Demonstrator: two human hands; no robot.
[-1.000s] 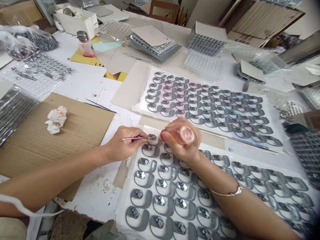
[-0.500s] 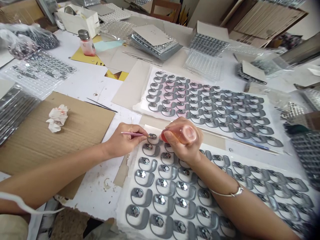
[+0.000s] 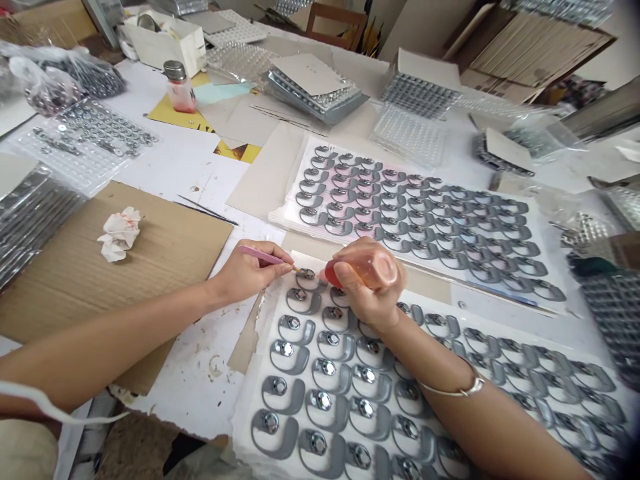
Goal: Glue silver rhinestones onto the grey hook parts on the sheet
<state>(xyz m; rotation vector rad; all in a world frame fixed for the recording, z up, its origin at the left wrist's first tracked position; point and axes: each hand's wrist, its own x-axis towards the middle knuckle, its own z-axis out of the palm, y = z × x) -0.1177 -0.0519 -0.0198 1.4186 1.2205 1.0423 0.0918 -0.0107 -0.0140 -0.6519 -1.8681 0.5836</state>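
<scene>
My left hand (image 3: 249, 272) pinches a thin pink-handled brush (image 3: 261, 254), its tip at a ring-shaped metal piece (image 3: 306, 273) in the top left corner of the near sheet. In my right hand (image 3: 373, 293) is a soft squeeze bottle (image 3: 369, 268) of reddish liquid, tipped with its base up to the right and its nozzle end beside the same piece. The near white sheet (image 3: 295, 463) carries rows of grey, curved metal pieces with shiny round tops. My right forearm covers part of those rows.
Beyond my hands lies a second sheet (image 3: 280, 212) of similar pieces. Crumpled tissue (image 3: 120, 233) rests on brown cardboard (image 3: 165, 267) at left, near dark tweezers (image 3: 207, 209). A metal-capped jar (image 3: 180, 90), a white box (image 3: 167, 43) and stacked packs (image 3: 315, 83) stand farther back.
The pink brush handle has tilted more steeply, its rear end lifting above my left fingers. My right hand and the bottle stay almost in place; the view has shifted slightly.
</scene>
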